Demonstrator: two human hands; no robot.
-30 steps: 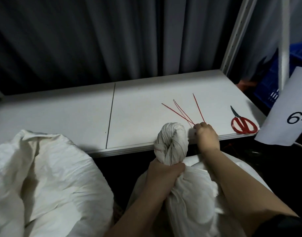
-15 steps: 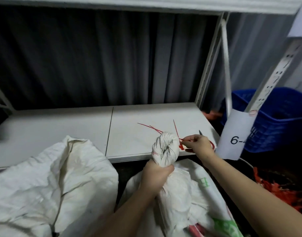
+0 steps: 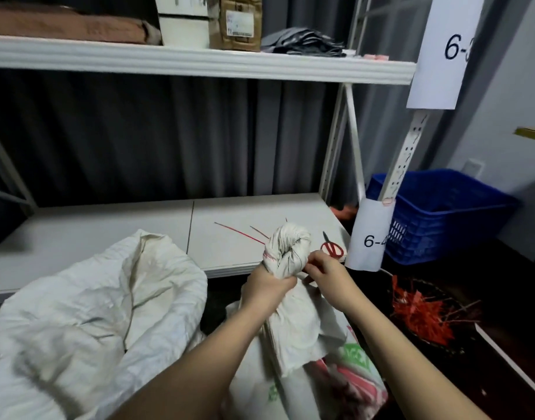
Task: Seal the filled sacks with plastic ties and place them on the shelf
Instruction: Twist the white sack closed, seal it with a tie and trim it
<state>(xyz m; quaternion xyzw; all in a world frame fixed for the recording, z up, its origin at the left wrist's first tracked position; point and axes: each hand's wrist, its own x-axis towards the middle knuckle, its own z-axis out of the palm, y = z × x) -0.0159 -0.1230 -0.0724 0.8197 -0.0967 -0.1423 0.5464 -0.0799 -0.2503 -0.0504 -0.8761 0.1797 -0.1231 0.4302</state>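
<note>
The twisted neck of the sack [image 3: 286, 250] is gripped from below by the left hand [image 3: 267, 287], just in front of the lower shelf's [image 3: 114, 225] front edge. A red tie [image 3: 309, 266] is pinched against the neck by the right hand [image 3: 327, 275], at 3 o'clock. Loose ties [image 3: 239, 233] lie on the shelf at 11 o'clock, scissors [image 3: 331, 247] at 2 o'clock. A second sack [image 3: 87, 313] slumps over the shelf edge at 9 o'clock; a blue crate [image 3: 436, 213] and post label [image 3: 371, 237] crowd the right
</note>
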